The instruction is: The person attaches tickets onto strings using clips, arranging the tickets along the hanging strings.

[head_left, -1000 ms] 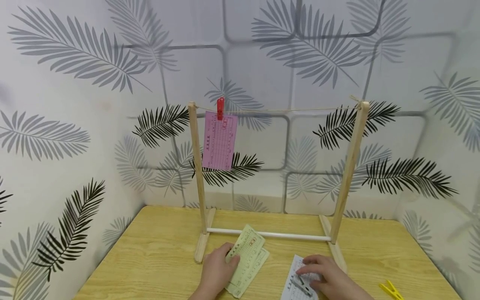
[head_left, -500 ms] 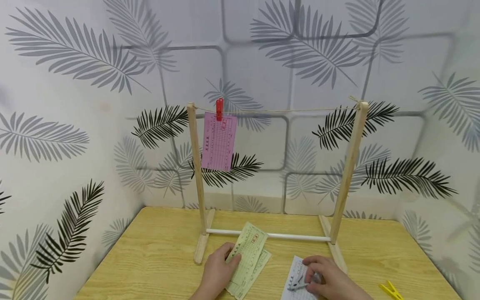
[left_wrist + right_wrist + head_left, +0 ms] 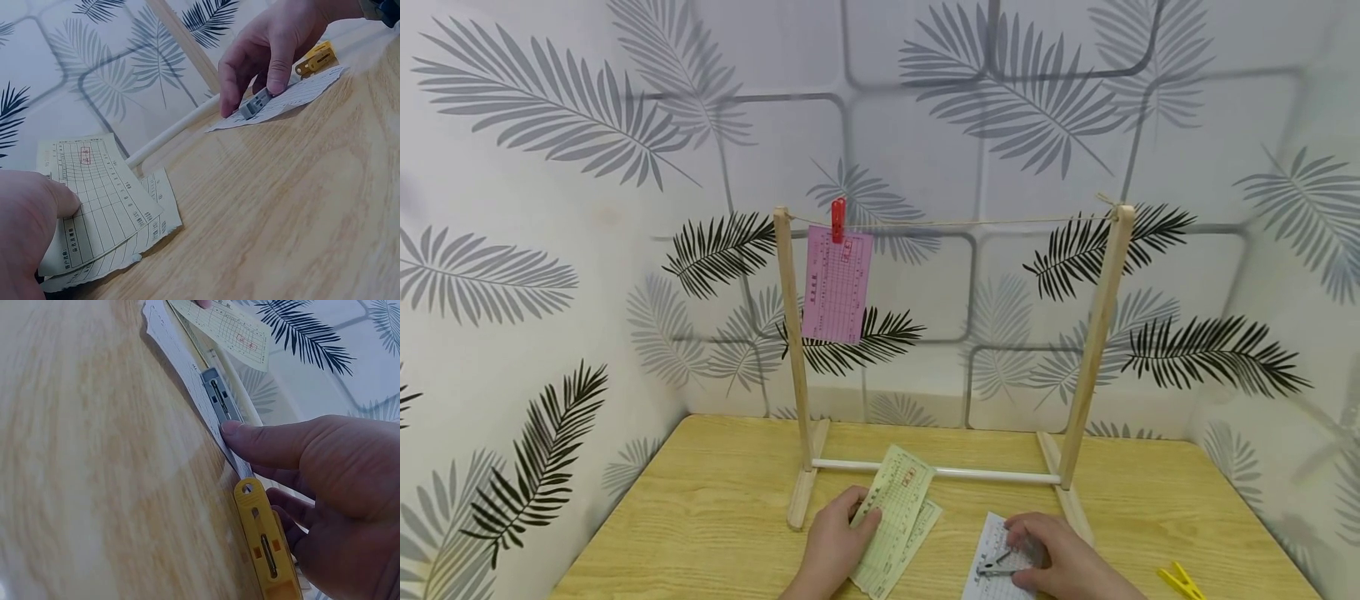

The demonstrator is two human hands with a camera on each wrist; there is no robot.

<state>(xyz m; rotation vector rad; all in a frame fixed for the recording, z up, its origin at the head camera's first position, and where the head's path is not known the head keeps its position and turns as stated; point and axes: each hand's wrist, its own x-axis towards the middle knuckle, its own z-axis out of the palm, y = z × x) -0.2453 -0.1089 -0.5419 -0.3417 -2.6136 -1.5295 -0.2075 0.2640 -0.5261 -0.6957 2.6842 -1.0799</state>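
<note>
At the table [image 3: 700,508], hands [image 3: 837,540] hold green slips [image 3: 895,521] and a gray clothespin [image 3: 255,104].

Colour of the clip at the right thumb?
Grey; the clip shows best in the right wrist view.

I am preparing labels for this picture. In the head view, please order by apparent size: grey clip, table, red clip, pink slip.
1. Table
2. Pink slip
3. Red clip and grey clip: not ranked; the right fingers partly hide the grey one.
</note>
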